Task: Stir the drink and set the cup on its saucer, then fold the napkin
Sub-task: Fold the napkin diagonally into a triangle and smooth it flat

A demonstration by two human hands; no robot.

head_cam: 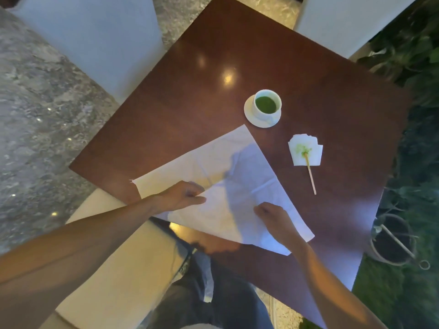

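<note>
1. At the bottom of the frame are the person's legs in blue jeans (213,293), and to the lower left a cream seat (114,269).
2. The right hand (276,222) lies at the lower centre-right, knuckles up, its fingers curled down on the white napkin (237,167); I cannot tell if it pinches the cloth or only presses it.
3. The left hand (183,195) is at the centre-left, just beside the napkin's left part. Its fingers are closed on an edge of the napkin, where one layer lies over another.
4. The napkin is spread over the near part of the dark brown table (213,55), in the middle of the frame, with creases and a shadow across it.
5. To the right, well apart from the napkin, a wooden stirring stick (311,176) lies with its green-stained tip on a small paper tissue (306,151), which has a green spot.
6. Further up, right of centre, the white cup (268,104) with green drink stands on its white saucer (251,117).
7. In the upper left and upper right corners stand pale chairs (95,39); at the right edge are green plants (408,48) and a dark pot (392,243).
</note>
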